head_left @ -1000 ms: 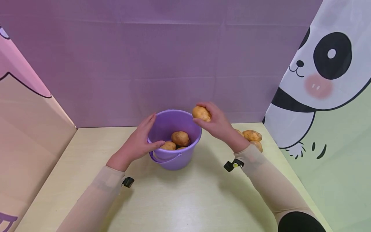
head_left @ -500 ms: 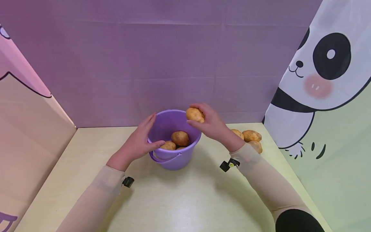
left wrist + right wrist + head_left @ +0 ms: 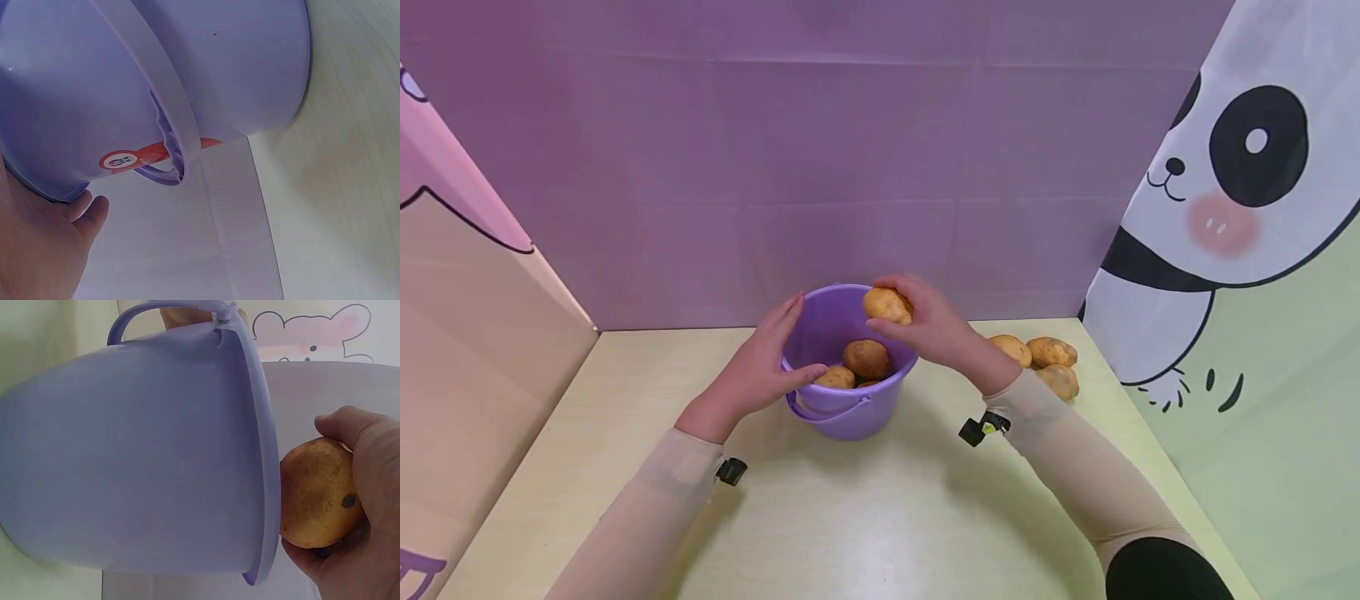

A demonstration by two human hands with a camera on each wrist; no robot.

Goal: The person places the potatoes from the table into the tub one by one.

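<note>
A purple bucket point(image 3: 853, 417) stands upright on the table with several potatoes point(image 3: 867, 359) inside. My left hand point(image 3: 758, 375) rests at the left of its rim, fingers extended along the side and the thumb lying over the front edge. In the left wrist view, fingertips point(image 3: 94, 215) show right at the rim point(image 3: 47, 190). My right hand point(image 3: 928, 325) grips another potato point(image 3: 887, 306) between thumb and fingers, over the right side of the bucket's mouth. The right wrist view has this potato point(image 3: 319, 494) close beside the rim, a dark spot on its skin.
Several more potatoes point(image 3: 1052, 352) lie on the pale wooden table point(image 3: 865, 525) at the back right, beyond my right forearm. The bucket's handle point(image 3: 827, 414) hangs down at its front. A purple backdrop point(image 3: 850, 167) rises behind, and a panda-printed panel point(image 3: 1225, 233) borders the right.
My right hand has moved left and slightly down with its potato, from beside the rim to over the bucket's mouth. The left hand and the bucket have stayed in place.
</note>
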